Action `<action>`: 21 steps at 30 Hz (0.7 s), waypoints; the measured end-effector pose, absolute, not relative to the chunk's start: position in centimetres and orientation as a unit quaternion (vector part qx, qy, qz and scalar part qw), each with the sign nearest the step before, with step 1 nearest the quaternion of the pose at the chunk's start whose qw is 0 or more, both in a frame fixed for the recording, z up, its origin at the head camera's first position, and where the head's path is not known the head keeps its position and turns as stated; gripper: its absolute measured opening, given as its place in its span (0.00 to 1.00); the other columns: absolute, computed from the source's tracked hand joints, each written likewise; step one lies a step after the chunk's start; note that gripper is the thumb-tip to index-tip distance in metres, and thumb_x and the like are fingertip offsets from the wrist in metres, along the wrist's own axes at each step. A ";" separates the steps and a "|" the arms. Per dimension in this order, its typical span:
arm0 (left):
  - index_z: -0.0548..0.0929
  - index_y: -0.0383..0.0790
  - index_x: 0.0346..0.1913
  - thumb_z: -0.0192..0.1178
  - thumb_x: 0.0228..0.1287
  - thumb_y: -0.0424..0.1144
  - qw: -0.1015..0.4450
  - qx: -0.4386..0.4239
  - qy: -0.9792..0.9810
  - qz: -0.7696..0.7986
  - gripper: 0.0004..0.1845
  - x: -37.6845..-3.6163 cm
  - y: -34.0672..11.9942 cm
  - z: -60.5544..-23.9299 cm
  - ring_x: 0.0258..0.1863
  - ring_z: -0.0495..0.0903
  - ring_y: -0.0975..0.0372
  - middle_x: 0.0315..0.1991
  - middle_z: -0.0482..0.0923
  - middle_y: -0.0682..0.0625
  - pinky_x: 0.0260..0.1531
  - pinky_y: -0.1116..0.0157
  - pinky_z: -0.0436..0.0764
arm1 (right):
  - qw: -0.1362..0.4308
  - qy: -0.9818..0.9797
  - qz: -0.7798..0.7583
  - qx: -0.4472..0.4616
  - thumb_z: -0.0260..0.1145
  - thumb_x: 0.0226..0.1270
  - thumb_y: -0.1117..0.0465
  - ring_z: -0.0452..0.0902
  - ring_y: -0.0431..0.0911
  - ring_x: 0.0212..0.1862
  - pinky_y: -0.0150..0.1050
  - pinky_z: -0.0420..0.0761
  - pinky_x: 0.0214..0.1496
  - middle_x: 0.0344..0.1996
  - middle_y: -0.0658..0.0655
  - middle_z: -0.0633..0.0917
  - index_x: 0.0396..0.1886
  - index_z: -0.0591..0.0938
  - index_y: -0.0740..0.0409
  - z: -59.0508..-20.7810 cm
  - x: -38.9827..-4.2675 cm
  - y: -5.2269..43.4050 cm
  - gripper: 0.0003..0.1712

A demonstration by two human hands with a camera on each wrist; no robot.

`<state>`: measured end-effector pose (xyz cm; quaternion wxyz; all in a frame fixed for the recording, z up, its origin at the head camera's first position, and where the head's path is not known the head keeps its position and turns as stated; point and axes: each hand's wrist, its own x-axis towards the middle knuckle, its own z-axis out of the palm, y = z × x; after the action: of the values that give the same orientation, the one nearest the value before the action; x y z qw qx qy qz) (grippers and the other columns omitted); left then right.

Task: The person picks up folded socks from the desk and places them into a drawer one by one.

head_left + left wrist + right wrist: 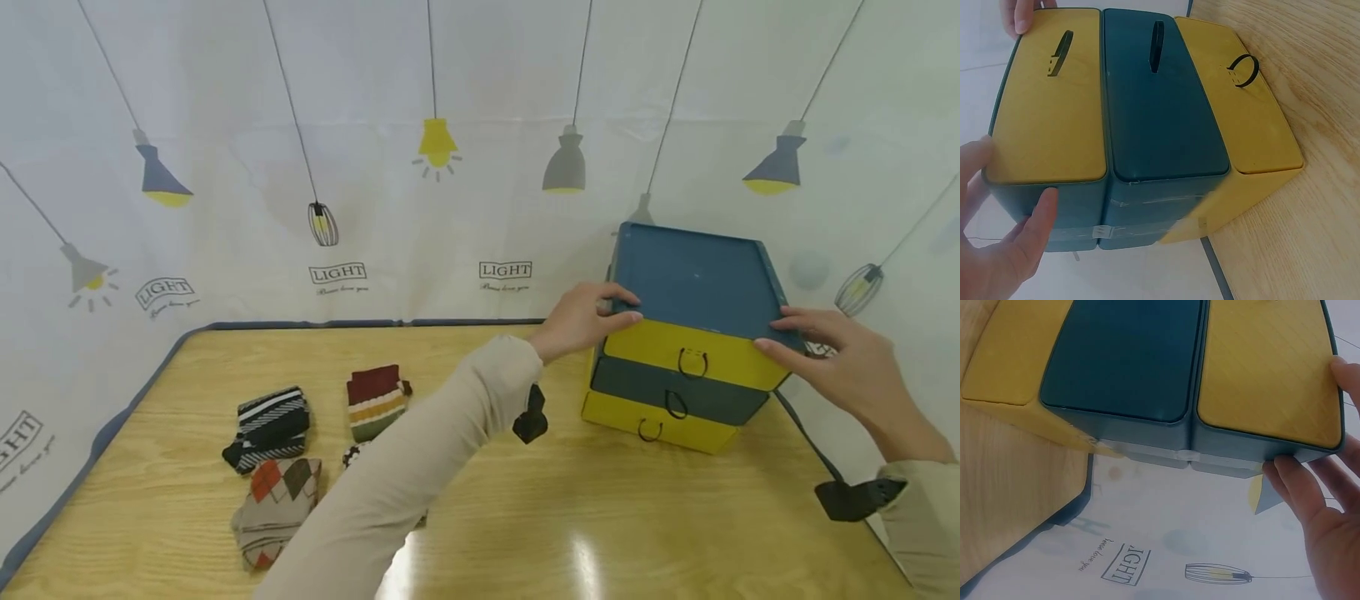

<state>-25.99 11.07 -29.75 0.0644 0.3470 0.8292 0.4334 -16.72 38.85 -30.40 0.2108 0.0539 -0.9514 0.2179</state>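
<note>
A dark blue drawer box [697,279] stands at the back right of the wooden table [525,517]. It has three stacked drawers, yellow, blue and yellow, each with a black ring handle [692,362]. My left hand [581,321] grips its upper left corner, fingers curled over the top edge. In the left wrist view that hand [997,250] lies against the side of the box [1160,112]. My right hand [840,358] holds the upper right corner. The right wrist view shows this hand [1322,506] with the thumb at the top drawer's edge and the fingers on the box [1122,356] side.
Folded sock pairs lie at the left: a black-and-white striped one [270,425], a red, yellow and green one [375,400] and an argyle one [277,500]. Another is partly hidden by my left sleeve. A white lamp-print curtain [337,208] surrounds the table's back and sides.
</note>
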 end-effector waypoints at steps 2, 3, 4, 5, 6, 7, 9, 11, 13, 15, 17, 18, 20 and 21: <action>0.78 0.46 0.50 0.55 0.61 0.44 0.065 0.345 0.828 0.436 0.15 -26.0 11.0 -29.7 0.47 0.74 0.61 0.58 0.68 0.50 0.43 0.69 0.73 | 0.214 -0.950 0.222 0.052 0.67 0.54 0.55 0.67 0.65 0.46 0.60 0.66 0.40 0.53 0.70 0.70 0.44 0.77 0.71 -30.4 -16.7 38.8 0.25; 0.78 0.46 0.50 0.55 0.61 0.44 0.065 0.345 0.828 0.437 0.15 -26.1 11.0 -29.8 0.47 0.74 0.60 0.58 0.68 0.50 0.42 0.69 0.73 | 0.217 -0.949 0.224 0.053 0.67 0.53 0.55 0.67 0.64 0.46 0.59 0.66 0.41 0.53 0.70 0.70 0.44 0.77 0.71 -30.4 -16.7 38.7 0.25; 0.78 0.46 0.50 0.55 0.61 0.44 0.065 0.345 0.828 0.437 0.15 -26.1 11.0 -29.8 0.47 0.74 0.60 0.58 0.67 0.51 0.42 0.69 0.73 | 0.222 -0.947 0.227 0.055 0.67 0.52 0.55 0.68 0.63 0.46 0.59 0.67 0.41 0.53 0.70 0.70 0.44 0.77 0.70 -30.4 -16.7 38.7 0.25; 0.78 0.46 0.50 0.55 0.61 0.44 0.066 0.344 0.828 0.438 0.15 -26.1 10.9 -29.8 0.46 0.75 0.59 0.58 0.67 0.51 0.42 0.70 0.73 | 0.226 -0.945 0.229 0.057 0.68 0.52 0.55 0.68 0.62 0.46 0.58 0.67 0.41 0.52 0.70 0.71 0.43 0.78 0.70 -30.4 -16.7 38.7 0.24; 0.78 0.46 0.50 0.55 0.61 0.44 0.066 0.344 0.828 0.438 0.15 -26.1 10.9 -29.8 0.46 0.75 0.59 0.58 0.67 0.51 0.41 0.70 0.74 | 0.229 -0.944 0.229 0.058 0.68 0.51 0.55 0.69 0.55 0.46 0.56 0.67 0.41 0.52 0.69 0.71 0.43 0.78 0.69 -30.5 -16.7 38.6 0.24; 0.78 0.46 0.50 0.55 0.61 0.44 0.065 0.345 0.828 0.437 0.15 -26.2 10.7 -29.9 0.45 0.75 0.59 0.58 0.67 0.50 0.40 0.70 0.74 | 0.232 -0.943 0.232 0.061 0.69 0.51 0.56 0.70 0.48 0.46 0.52 0.68 0.41 0.52 0.68 0.72 0.42 0.79 0.68 -30.5 -16.8 38.5 0.23; 0.77 0.46 0.50 0.55 0.62 0.44 0.065 0.344 0.829 0.436 0.15 -26.1 10.4 -29.9 0.45 0.75 0.59 0.58 0.67 0.50 0.39 0.71 0.74 | 0.236 -0.941 0.235 0.067 0.69 0.50 0.56 0.68 0.33 0.44 0.42 0.68 0.40 0.51 0.66 0.73 0.42 0.80 0.66 -30.5 -16.8 38.3 0.22; 0.77 0.46 0.50 0.55 0.62 0.45 0.067 0.343 0.829 0.437 0.15 -26.1 10.0 -29.9 0.45 0.75 0.59 0.58 0.67 0.50 0.39 0.70 0.74 | 0.236 -0.939 0.241 0.073 0.70 0.49 0.56 0.61 0.21 0.40 0.37 0.67 0.38 0.51 0.65 0.73 0.41 0.80 0.65 -30.5 -16.8 38.1 0.22; 0.77 0.46 0.51 0.55 0.62 0.45 0.070 0.339 0.829 0.440 0.15 -26.1 9.5 -30.0 0.45 0.75 0.58 0.58 0.66 0.51 0.39 0.70 0.74 | 0.234 -0.937 0.247 0.079 0.70 0.48 0.56 0.56 0.15 0.39 0.36 0.67 0.38 0.51 0.64 0.74 0.41 0.81 0.64 -30.5 -16.8 37.7 0.21; 0.77 0.47 0.51 0.55 0.61 0.45 0.075 0.332 0.828 0.445 0.15 -26.1 8.9 -30.0 0.45 0.75 0.59 0.58 0.66 0.51 0.38 0.70 0.75 | 0.236 -0.936 0.246 0.085 0.70 0.48 0.56 0.56 0.15 0.39 0.38 0.68 0.38 0.51 0.64 0.74 0.41 0.81 0.64 -30.5 -16.9 37.2 0.21; 0.77 0.47 0.51 0.55 0.61 0.46 0.078 0.327 0.828 0.449 0.15 -26.1 8.3 -30.1 0.45 0.75 0.59 0.58 0.66 0.52 0.38 0.69 0.75 | 0.240 -0.934 0.248 0.090 0.71 0.48 0.57 0.57 0.16 0.39 0.37 0.69 0.38 0.50 0.63 0.75 0.40 0.81 0.63 -30.4 -17.0 36.7 0.20; 0.77 0.47 0.50 0.55 0.61 0.46 0.079 0.324 0.828 0.450 0.15 -26.1 8.0 -30.1 0.45 0.75 0.60 0.58 0.66 0.52 0.38 0.69 0.75 | 0.244 -0.933 0.248 0.095 0.71 0.47 0.57 0.58 0.16 0.39 0.35 0.69 0.39 0.50 0.63 0.75 0.40 0.81 0.63 -30.5 -17.1 36.4 0.20; 0.77 0.48 0.50 0.55 0.61 0.46 0.080 0.320 0.829 0.452 0.15 -26.0 7.2 -30.0 0.45 0.75 0.60 0.58 0.66 0.52 0.38 0.68 0.75 | 0.253 -0.929 0.247 0.107 0.71 0.47 0.58 0.63 0.19 0.39 0.26 0.69 0.37 0.48 0.62 0.76 0.39 0.82 0.63 -30.5 -17.3 35.8 0.19; 0.77 0.48 0.50 0.55 0.61 0.46 0.080 0.318 0.829 0.454 0.15 -25.9 6.9 -30.0 0.45 0.75 0.60 0.59 0.66 0.52 0.38 0.68 0.75 | 0.255 -0.928 0.248 0.113 0.71 0.47 0.58 0.64 0.21 0.38 0.24 0.69 0.36 0.48 0.62 0.77 0.39 0.82 0.62 -30.5 -17.4 35.6 0.19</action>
<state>-25.94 6.86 -29.99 0.0803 0.3176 0.8288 0.4536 -17.43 35.57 -30.46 0.2549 0.1135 -0.9278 0.2477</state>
